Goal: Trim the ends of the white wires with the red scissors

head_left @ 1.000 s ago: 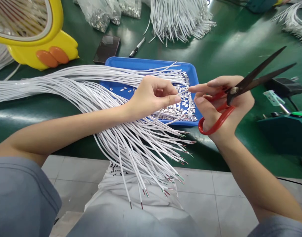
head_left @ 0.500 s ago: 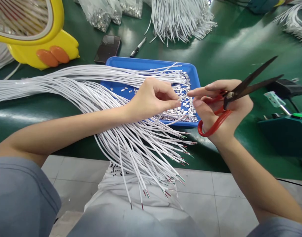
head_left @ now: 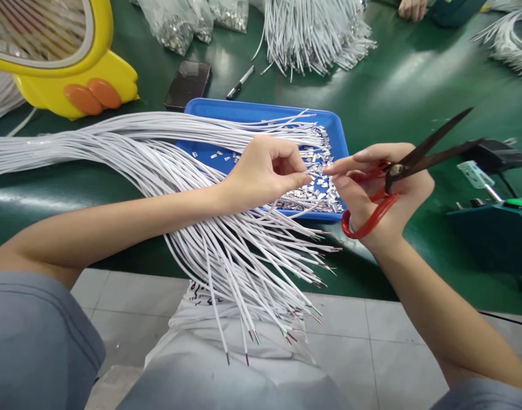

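Over the blue tray (head_left: 265, 105), my left hand (head_left: 259, 176) pinches the end of a white cable between thumb and forefinger. My right hand (head_left: 408, 202) holds red-handled scissors (head_left: 396, 169), their dark blades apart and pointing up and right. The thumb and forefinger of that hand nearly meet at the cable end; whether they hold a small part there is too small to tell. Small silvery metal pieces (head_left: 329, 199) lie scattered in the tray. A thick bundle of white cables (head_left: 218, 228) runs under my left wrist, with red and green wire tips showing at its ends.
Behind the tray are a phone (head_left: 188, 84), a pen (head_left: 240, 83), bags of metal parts (head_left: 171, 25) and another cable bundle (head_left: 314, 34). A yellow fan (head_left: 79, 85) stands left, a dark green device (head_left: 496, 233) right. A co-worker's hand (head_left: 412, 8) shows at the far edge.
The scissors' upper blade has dipped slightly as my right hand shifted a little. A co-worker's hand has come into view at the top. My left hand is almost unmoved.
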Demonstrator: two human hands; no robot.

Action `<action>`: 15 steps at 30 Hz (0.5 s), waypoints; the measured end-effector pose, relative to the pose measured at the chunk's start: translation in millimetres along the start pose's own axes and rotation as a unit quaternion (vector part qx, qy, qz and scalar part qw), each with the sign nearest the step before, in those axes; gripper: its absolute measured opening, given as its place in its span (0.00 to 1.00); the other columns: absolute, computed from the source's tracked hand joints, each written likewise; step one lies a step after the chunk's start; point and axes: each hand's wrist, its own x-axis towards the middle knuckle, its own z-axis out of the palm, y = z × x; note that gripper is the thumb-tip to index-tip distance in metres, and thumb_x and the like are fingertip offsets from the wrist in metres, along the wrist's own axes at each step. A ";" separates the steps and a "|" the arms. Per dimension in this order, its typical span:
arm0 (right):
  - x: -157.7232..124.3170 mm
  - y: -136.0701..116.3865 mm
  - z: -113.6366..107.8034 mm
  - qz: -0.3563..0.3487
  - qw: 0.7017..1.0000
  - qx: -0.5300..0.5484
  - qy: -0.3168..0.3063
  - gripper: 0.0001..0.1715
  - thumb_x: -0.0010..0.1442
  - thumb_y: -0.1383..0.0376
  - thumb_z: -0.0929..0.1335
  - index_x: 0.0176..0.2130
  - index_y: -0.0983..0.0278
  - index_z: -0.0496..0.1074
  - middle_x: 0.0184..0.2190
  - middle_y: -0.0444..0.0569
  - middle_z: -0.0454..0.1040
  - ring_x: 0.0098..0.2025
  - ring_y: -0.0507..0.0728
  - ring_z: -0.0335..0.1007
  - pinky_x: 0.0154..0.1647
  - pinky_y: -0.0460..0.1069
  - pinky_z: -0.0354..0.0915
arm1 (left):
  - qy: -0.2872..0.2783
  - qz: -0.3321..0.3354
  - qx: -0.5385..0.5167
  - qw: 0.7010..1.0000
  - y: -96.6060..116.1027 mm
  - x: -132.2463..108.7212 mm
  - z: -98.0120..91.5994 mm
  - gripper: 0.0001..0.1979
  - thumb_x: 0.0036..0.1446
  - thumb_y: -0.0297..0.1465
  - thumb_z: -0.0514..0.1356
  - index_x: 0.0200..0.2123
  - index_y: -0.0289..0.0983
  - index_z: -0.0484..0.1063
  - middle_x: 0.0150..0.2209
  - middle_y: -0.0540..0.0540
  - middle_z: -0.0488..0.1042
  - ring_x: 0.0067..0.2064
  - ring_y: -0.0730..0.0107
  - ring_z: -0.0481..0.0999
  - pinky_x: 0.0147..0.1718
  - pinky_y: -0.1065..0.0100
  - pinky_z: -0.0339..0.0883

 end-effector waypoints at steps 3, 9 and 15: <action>-1.8 0.4 -0.1 0.009 1.000 -0.019 -0.006 0.12 0.55 0.63 0.71 0.40 0.54 0.68 0.30 0.43 0.78 0.30 0.57 0.76 0.28 0.53 0.67 | 0.012 -0.002 -0.004 1.000 -0.1 -0.1 0.2 0.09 0.47 0.21 0.65 0.20 0.32 0.70 0.19 0.50 0.71 0.21 0.80 0.66 0.19 0.75 0.57; -2.8 2.0 -1.0 0.002 1.000 -0.019 -0.007 0.12 0.55 0.63 0.71 0.41 0.53 0.68 0.30 0.42 0.77 0.30 0.56 0.75 0.28 0.53 0.66 | 0.007 0.009 -0.017 1.000 0.4 -0.3 0.1 0.09 0.46 0.21 0.66 0.19 0.32 0.69 0.20 0.51 0.71 0.21 0.81 0.66 0.19 0.75 0.58; -2.9 0.7 -0.4 -0.016 1.000 -0.012 0.011 0.16 0.53 0.68 0.72 0.42 0.54 0.70 0.32 0.42 0.78 0.30 0.56 0.75 0.30 0.53 0.67 | -0.011 0.021 -0.009 1.000 1.0 -0.5 -1.2 0.09 0.48 0.23 0.66 0.20 0.32 0.69 0.20 0.50 0.70 0.22 0.80 0.66 0.20 0.73 0.58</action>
